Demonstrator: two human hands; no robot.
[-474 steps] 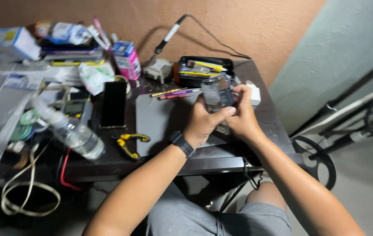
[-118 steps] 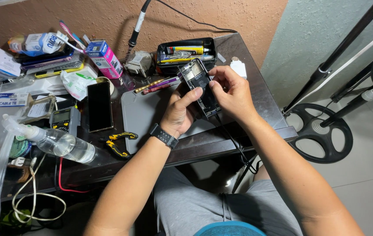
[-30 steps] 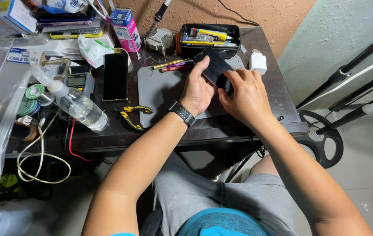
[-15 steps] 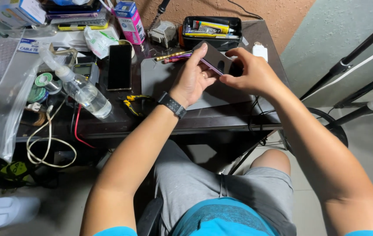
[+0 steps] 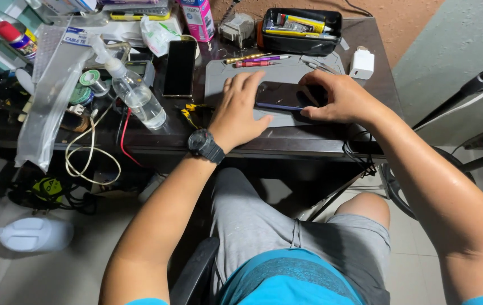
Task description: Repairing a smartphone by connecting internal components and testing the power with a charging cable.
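A dark smartphone (image 5: 284,96) lies flat on the grey work mat (image 5: 278,76) on the dark desk. My left hand (image 5: 240,107), with a black watch on its wrist, rests fingers spread on the mat and touches the phone's left end. My right hand (image 5: 340,97) presses down on the phone's right end, fingers curled over it. Both hands hold the phone against the mat.
A second black phone (image 5: 180,68) lies left of the mat beside a clear spray bottle (image 5: 134,93). Small screwdrivers (image 5: 255,59), a black tool tray (image 5: 300,31) and a white charger (image 5: 362,63) sit behind. Yellow-handled pliers (image 5: 193,110), cables, solder and boxes crowd the left.
The phone, held raised and tilted between both hands half a second ago, now lies flat on the mat under them. The camera view has tilted down.
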